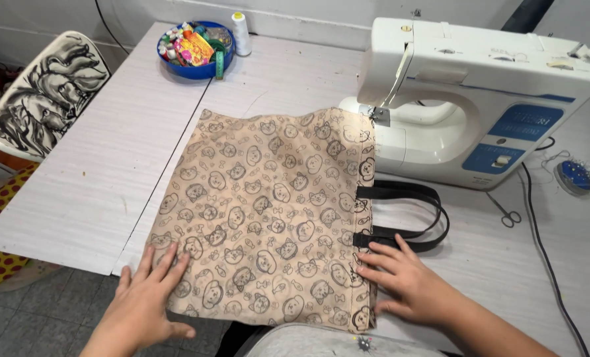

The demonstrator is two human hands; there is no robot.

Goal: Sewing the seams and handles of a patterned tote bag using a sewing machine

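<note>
The beige fabric bag printed with grey animal faces [268,211] lies flat on the white tabletop [96,172], its far right corner under the needle of the white sewing machine [480,92]. Two black webbing handles [407,218] are already attached at the right edge. Left hand [146,301] and right hand [400,281] rest spread, palms down, on the bag's near corners. The right-edge hem appears mostly unstitched.

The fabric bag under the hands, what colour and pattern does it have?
The fabric bag is beige with dark outline drawings of cat and dog faces; black straps. Head view shows it best.
</note>
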